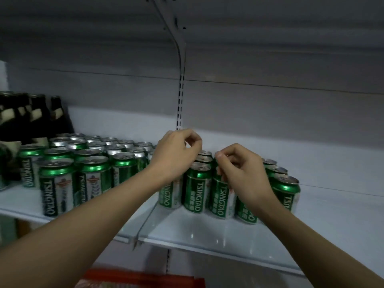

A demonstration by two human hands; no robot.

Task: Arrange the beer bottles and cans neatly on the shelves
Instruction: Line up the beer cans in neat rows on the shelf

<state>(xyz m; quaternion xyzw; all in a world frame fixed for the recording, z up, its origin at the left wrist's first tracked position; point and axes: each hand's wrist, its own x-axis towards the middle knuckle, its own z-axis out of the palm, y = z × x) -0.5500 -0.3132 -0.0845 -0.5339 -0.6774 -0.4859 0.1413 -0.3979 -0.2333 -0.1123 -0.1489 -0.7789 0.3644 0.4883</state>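
On the shelf (207,231), a block of cans (83,161) stands left; a smaller can group (197,188) stands right of centre. Bottles (31,115) stand behind, far left. Below, blurred, perhaps packaging (141,277).

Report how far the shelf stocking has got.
Done: a tidy block of green Tsingtao cans fills the left shelf section, dark beer bottles behind it. In hand: the left hand and right hand work over a smaller can group. Left: the bare shelf to its right.
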